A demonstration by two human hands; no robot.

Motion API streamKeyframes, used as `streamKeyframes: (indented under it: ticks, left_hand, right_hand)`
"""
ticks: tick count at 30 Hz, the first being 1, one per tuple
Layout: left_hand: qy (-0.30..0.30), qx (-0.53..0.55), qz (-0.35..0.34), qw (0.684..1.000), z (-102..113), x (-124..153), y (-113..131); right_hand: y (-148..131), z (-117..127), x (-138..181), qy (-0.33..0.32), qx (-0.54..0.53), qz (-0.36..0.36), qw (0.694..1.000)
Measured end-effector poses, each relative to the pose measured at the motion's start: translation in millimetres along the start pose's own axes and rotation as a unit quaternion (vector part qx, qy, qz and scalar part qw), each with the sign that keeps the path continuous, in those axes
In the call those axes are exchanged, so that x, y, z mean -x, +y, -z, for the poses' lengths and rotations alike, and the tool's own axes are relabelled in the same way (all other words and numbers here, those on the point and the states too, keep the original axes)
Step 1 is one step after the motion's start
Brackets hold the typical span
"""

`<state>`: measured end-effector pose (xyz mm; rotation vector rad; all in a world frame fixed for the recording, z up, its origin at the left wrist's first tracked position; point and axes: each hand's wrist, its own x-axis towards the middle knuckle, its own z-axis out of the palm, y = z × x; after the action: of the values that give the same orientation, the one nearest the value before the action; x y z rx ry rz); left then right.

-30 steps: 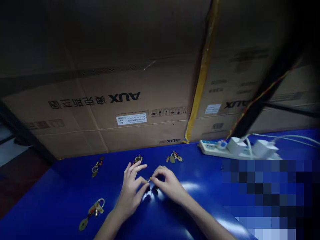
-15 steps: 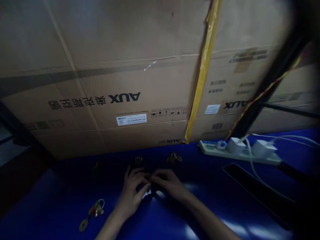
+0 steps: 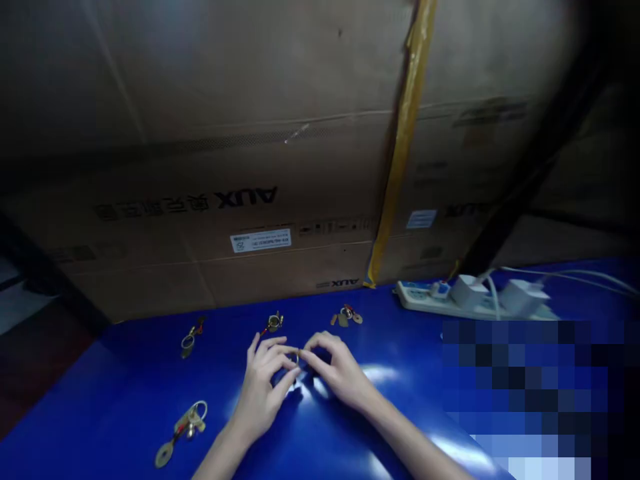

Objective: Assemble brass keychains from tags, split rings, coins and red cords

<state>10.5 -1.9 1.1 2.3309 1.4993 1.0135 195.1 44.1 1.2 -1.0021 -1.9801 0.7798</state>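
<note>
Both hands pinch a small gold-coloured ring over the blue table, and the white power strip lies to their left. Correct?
No: the head view shows the white power strip to the right of the left hand and right hand. They do pinch the small gold-coloured ring over the blue table.

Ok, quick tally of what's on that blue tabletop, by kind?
Loose brass ring bunches with red bits on the blue tabletop: 4
Small brass ring between left hand and right hand: 1
White power strip: 1
White plug adapters: 2
Total: 8
Pixelated corner uncounted.
</note>
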Motion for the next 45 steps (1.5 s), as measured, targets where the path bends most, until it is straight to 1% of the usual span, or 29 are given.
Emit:
streamKeyframes:
  ticks: [5, 10, 13, 17, 23, 28, 34, 40, 45]
  left_hand:
    - [-0.007, 0.006, -0.011, 1.0, -2.1, 1.1, -2.4]
    - [-0.022, 0.014, -0.024, 0.999, -3.7, 1.6, -3.0]
    - [-0.022, 0.0, -0.023, 0.999, -2.3, 1.1, -3.5]
    - [-0.021, -0.012, -0.015, 1.0, -1.1, 0.8, -5.3]
    - [-0.019, -0.017, -0.025, 0.999, -3.2, 0.8, -5.6]
    - [-0.017, -0.014, -0.03, 0.999, -1.3, 0.1, -3.8]
    - [-0.014, -0.004, -0.035, 0.999, -0.9, -0.1, -3.8]
    - [-0.029, 0.018, -0.031, 0.999, -1.3, 0.8, -5.4]
    - [-0.03, 0.055, -0.003, 0.998, -0.9, 0.5, -4.2]
  right_hand:
    - [-0.9, -0.3, 0.3, -0.002, 0.006, 0.029, 1.0]
    - [-4.5, -2.8, 2.9, -0.002, 0.056, 0.053, 0.997]
    - [-4.0, -3.2, 4.0, 0.005, 0.066, 0.068, 0.996]
    - [-2.3, -1.4, 4.5, 0.012, 0.085, 0.074, 0.994]
    - [-4.1, 0.9, 4.7, 0.019, 0.139, 0.082, 0.987]
    - [-3.7, 0.3, 4.1, 0.031, 0.157, 0.097, 0.982]
    - [-5.5, -0.8, 4.4, 0.047, 0.131, 0.09, 0.986]
    - [-1.0, -4.7, 4.9, 0.033, 0.057, 0.025, 0.998]
    - [3.4, -6.8, 3.9, 0.023, -0.006, -0.013, 1.0]
